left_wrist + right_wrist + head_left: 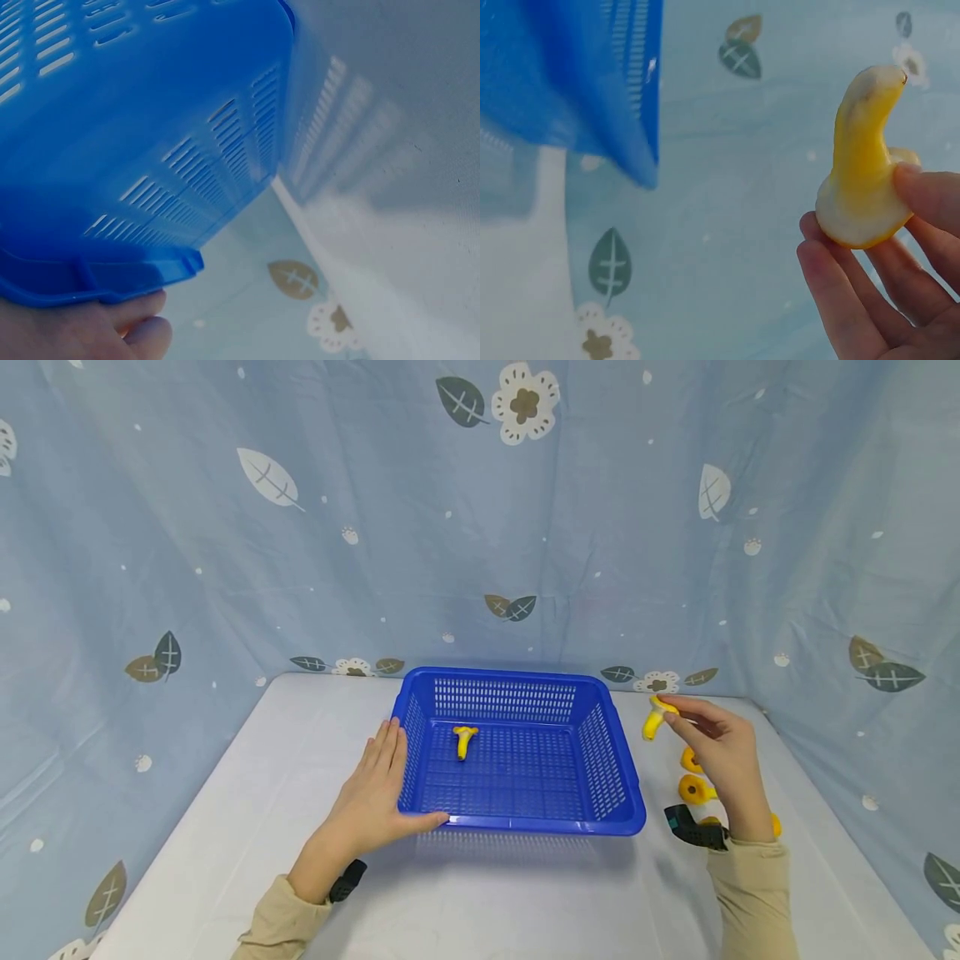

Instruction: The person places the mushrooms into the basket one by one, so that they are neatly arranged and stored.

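Pale blue fabric (375, 552) printed with leaves and flowers stands behind and beside a white-covered table (525, 910). On it sits a blue rectangular basket with slotted plastic walls (510, 673).

The left hand (367, 802) lies at the basket's near left corner, its fingers straight and close together along the left rim, the thumb stretched away from them along the near rim. In the left wrist view the rim covers part of this hand, and the frame cuts off the rest.

Right of the basket, the right hand (723, 752) pinches a yellow, trumpet-shaped piece with a curved stem and a pale, flared end (654, 722) between thumb and fingertips. It grips the flared end; the other fingers are bent, partly hidden behind the piece and the thumb. The piece is held above the table, apart from the basket.

Inside the basket, left of its middle, lies a similar small yellow piece with a flared top (464, 742). More orange-yellow pieces with round, hollowed ends (692, 790) lie on the table at the right; the hand and forearm partly cover them, so their number is unclear.
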A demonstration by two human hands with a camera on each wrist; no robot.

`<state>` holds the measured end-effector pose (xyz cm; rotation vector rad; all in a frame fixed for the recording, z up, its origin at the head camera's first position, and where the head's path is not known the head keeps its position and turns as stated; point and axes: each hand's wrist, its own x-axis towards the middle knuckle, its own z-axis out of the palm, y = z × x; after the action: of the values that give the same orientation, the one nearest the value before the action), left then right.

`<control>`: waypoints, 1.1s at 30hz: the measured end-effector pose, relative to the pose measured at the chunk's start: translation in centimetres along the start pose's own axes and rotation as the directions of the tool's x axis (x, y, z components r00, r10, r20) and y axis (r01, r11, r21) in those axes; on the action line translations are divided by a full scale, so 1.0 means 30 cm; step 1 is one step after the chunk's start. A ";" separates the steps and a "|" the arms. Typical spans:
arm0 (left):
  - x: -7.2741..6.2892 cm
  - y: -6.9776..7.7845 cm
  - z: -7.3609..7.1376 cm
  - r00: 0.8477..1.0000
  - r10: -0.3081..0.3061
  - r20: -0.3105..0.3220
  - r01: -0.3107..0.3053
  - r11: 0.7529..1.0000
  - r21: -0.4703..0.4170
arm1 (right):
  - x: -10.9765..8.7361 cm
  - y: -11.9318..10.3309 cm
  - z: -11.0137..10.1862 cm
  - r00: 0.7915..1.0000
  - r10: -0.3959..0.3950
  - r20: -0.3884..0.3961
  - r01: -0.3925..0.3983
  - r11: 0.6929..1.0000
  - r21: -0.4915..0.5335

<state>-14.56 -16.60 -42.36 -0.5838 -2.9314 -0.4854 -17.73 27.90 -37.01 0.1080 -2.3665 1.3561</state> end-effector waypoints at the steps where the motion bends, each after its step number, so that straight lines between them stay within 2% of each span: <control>1: 0.000 0.002 -0.001 1.000 0.002 -0.003 -0.002 1.000 0.000 | -0.001 -0.008 -0.002 1.000 -0.012 0.002 0.012 1.000 0.015; 6: -0.003 0.004 -0.001 1.000 0.001 -0.003 -0.001 1.000 -0.007 | 0.011 -0.040 0.009 0.995 -0.086 0.058 0.082 0.995 0.063; 12: -0.002 0.003 0.003 1.000 0.008 -0.008 -0.008 1.000 -0.010 | 0.050 -0.088 0.023 0.985 -0.127 0.117 0.122 0.991 0.049; 16: 0.001 0.002 0.002 1.000 0.009 -0.007 -0.009 1.000 -0.010 | 0.081 -0.122 0.036 0.976 -0.155 0.152 0.144 0.986 0.081; 18: 0.001 0.001 0.000 1.000 0.008 -0.006 -0.008 1.000 -0.008 | 0.086 -0.164 0.045 0.972 -0.160 0.174 0.148 0.986 0.083; 22: -0.001 0.001 0.000 1.000 0.004 0.000 -0.004 1.000 -0.009 | 0.114 -0.185 0.076 0.963 -0.159 0.217 0.145 0.986 0.076; 28: 0.001 -0.002 0.003 1.000 0.004 -0.006 -0.004 1.000 -0.005 | 0.169 -0.191 0.129 0.949 -0.154 0.273 0.129 0.986 0.107; 33: 0.003 -0.002 0.004 1.000 0.002 0.000 -0.002 1.000 -0.004 | 0.209 -0.196 0.184 0.938 -0.184 0.293 0.145 0.978 0.152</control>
<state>-14.68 -16.59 -42.47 -0.5864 -2.9305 -0.4906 -23.60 21.02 -32.29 0.5810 -2.4446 1.4979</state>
